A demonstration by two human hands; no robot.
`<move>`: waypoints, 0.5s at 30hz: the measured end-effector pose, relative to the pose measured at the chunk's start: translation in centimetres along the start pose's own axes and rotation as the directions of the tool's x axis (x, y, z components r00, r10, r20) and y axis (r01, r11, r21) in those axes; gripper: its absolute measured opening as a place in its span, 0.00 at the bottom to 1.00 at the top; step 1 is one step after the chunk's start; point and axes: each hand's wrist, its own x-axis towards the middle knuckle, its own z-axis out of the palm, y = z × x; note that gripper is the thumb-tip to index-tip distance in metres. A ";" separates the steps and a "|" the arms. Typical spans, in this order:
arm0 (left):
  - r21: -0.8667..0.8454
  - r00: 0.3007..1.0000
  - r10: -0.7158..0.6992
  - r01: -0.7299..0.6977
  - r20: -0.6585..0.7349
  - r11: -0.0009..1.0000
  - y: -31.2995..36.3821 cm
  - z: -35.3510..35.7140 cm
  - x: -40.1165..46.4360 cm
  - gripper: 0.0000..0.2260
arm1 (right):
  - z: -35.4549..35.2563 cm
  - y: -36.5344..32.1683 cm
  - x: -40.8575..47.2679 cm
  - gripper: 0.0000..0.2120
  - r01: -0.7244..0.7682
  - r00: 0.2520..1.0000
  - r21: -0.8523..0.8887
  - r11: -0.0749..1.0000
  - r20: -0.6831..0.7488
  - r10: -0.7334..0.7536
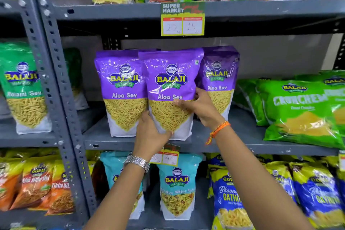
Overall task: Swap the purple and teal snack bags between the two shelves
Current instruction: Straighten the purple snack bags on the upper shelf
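Three purple Aloo Sev bags stand upright on the middle shelf (233,136). The middle purple bag (170,80) is in front of the other two and both my hands grip it. My left hand (151,132) holds its lower left edge, and my right hand (197,106) holds its right side at mid height. The left purple bag (122,87) and the right purple bag (219,78) stand beside it. On the shelf below stand two teal bags: one (177,185) in plain view, the other (113,172) partly hidden behind my left forearm.
Green Crunchex bags (298,106) lie at the right of the middle shelf. A green sev bag (22,87) stands in the left bay beyond the grey slotted upright (56,87). Blue and yellow bags (229,196) sit right of the teal ones. Price tags (182,18) hang from shelf edges.
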 end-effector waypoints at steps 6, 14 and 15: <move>0.037 0.996 0.050 -0.047 -0.077 0.998 0.9 0.5 0.3 0.47 | -1.6 -0.3 0.1 0.18 0.011 0.998 0.042 0.999 -0.059 -0.009; 0.054 0.988 0.136 -0.133 -0.074 0.990 6.3 4.5 0.6 0.41 | -9.6 -3.0 0.2 0.18 0.050 0.995 0.014 0.999 -0.084 -0.048; 0.052 0.988 0.145 -0.143 -0.055 0.988 6.9 5.1 0.5 0.41 | -10.6 -3.0 0.1 0.19 0.050 0.995 0.014 0.999 -0.082 -0.049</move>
